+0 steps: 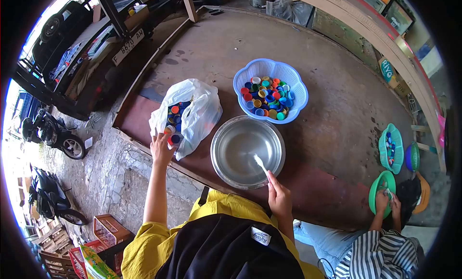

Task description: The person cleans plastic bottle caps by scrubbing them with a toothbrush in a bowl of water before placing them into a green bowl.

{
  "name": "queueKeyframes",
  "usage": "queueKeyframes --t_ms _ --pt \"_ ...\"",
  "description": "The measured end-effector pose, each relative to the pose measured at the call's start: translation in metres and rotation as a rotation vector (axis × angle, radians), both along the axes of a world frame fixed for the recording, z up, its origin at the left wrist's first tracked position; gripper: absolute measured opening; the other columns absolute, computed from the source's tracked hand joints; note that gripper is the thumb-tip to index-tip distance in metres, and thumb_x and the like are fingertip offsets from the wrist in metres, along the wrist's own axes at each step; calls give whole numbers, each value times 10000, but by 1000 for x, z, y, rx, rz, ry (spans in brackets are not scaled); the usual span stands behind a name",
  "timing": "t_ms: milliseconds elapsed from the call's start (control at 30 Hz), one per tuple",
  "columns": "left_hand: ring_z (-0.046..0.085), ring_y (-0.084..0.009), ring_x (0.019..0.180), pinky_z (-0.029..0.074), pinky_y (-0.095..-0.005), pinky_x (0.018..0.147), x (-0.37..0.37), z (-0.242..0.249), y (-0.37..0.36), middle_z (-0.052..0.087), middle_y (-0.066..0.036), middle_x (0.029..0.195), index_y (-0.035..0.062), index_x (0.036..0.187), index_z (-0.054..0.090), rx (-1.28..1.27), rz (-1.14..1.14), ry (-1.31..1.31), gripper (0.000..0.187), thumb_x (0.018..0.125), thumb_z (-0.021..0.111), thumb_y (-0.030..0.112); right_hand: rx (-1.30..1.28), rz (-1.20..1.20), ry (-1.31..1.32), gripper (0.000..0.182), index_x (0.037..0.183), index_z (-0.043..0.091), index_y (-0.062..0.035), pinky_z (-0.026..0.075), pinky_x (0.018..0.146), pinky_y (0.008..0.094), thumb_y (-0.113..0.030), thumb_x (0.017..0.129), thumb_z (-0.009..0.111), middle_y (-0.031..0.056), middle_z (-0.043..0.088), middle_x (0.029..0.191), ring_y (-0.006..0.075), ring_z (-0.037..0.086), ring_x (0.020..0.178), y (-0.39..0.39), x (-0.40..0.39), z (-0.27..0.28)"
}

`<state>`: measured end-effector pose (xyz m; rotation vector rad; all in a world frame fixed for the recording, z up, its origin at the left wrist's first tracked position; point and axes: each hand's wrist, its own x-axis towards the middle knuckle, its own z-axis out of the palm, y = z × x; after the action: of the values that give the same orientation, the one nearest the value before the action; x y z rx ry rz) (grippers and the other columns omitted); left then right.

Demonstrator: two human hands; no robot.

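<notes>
My left hand (161, 148) is at the mouth of a white plastic bag (204, 108), fingers apart against bottle caps (174, 139) there. More blue, red and orange caps show inside the bag. In my right hand (279, 196) is a toothbrush (260, 162), its white bristle end over the metal basin (217, 169). Clear liquid appears to fill part of the basin, which stands directly in front of me. Just beyond it, a blue plastic basket (299, 93) holds many caps of mixed colours.
At right, a co-worker in a striped shirt (380, 255) has both hands over a green basin (375, 185). A teal basket (397, 156) with caps stands beyond it. The brown table (202, 48) has a raised edge. Parked motorbikes (55, 134) stand at left.
</notes>
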<state>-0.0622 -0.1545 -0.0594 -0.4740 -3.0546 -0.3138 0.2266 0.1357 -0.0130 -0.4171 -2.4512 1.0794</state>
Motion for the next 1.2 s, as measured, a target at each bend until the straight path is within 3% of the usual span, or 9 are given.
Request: queueKeyframes --t_ms 200,400,500,600,700,833,867,967,1200 --pt "526 -306 1010 456 -428 810 -3 -25 -9 575 -69 1042 125 1015 608 102 41 92 383 655 738 127 -13 -5 20 376 1268 555 -145 535 664 367 -88 897 543 171 665 948 313 665 808 -4 -1 0" --pt "536 -320 978 456 -441 803 1 -25 -11 589 -107 1022 121 1104 553 137 82 142 485 653 730 101 -5 -1 -6 371 1266 557 -145 535 667 368 -95 899 545 168 666 948 311 665 810 -3 0 0" --pt "531 -317 968 454 -433 797 8 -15 -9 585 -113 1018 113 1145 525 234 60 135 534 653 732 92 -6 2 1 371 1267 556 -146 535 669 368 -99 899 545 166 666 951 310 665 813 -3 0 0" --pt "542 -314 938 452 -416 778 17 -3 -2 582 -115 1013 84 1109 550 367 -57 266 476 671 736 87 -2 4 11 373 1270 553 -147 535 673 367 -100 900 544 164 666 956 309 665 817 -2 0 -1" --pt "561 -308 914 455 -387 775 29 10 9 581 -116 1002 55 1035 576 634 -103 204 378 693 735 77 -20 6 -2 375 1273 550 -145 536 678 365 -99 901 541 164 664 969 310 664 825 -3 0 -1" --pt "593 -185 957 486 -296 822 47 31 40 551 -90 1032 2 1162 565 1122 -98 -185 391 800 693 74 -67 28 8 375 1274 547 -135 535 692 362 -92 902 540 166 658 1010 312 663 853 -4 -4 0" --pt "591 -150 956 503 -274 797 50 35 50 531 -83 1061 -9 1226 536 1165 -183 -241 407 842 652 57 -80 34 18 376 1274 547 -132 535 697 362 -89 901 540 166 656 1022 312 663 863 -5 -5 1" --pt "570 -126 976 479 -260 818 68 52 79 563 -58 1053 4 1208 517 1367 -242 -643 357 864 614 17 -97 49 19 380 1275 544 -125 535 714 359 -77 898 543 167 650 1048 311 659 894 -5 -6 4" --pt "557 -120 1008 441 -272 907 81 50 123 580 -52 1074 3 1166 509 1454 -442 -832 368 832 664 8 -108 -18 29 381 1281 537 -117 531 736 357 -80 902 539 168 653 1043 303 659 907 -2 0 7"
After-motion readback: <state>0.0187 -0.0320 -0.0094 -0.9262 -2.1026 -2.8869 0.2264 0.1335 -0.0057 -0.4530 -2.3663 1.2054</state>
